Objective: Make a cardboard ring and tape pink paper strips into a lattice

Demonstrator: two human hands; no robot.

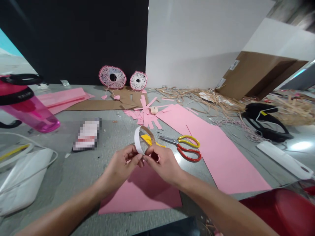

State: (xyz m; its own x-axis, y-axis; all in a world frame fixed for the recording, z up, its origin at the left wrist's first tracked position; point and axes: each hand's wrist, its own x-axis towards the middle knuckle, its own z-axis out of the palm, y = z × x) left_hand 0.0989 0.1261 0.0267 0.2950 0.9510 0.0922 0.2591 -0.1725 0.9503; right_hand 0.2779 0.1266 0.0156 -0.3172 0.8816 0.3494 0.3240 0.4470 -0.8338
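Note:
Between my two hands is a paper strip [137, 141] bent into a loop, white outside and brown inside. My left hand [126, 161] pinches its lower left end between thumb and fingers. Close beside it, my right hand [162, 162] pinches the lower right part, thumb tips nearly meeting. Below both hands lies a pink sheet [142, 196]. A yellow toothed tool [146, 139] shows through the loop, partly hidden. To the right of my right hand rest scissors [179, 141] with one yellow and one red handle, blades pointing left.
Pink paper strips [145, 113] and a large pink sheet [211, 147] lie ahead and right. A pink bottle [31, 108] and a blurred-out phone [87, 134] are left. Two woven rings [112, 77] lean at the back. Dry fibres [216, 96] and a black tape dispenser [265, 121] lie right.

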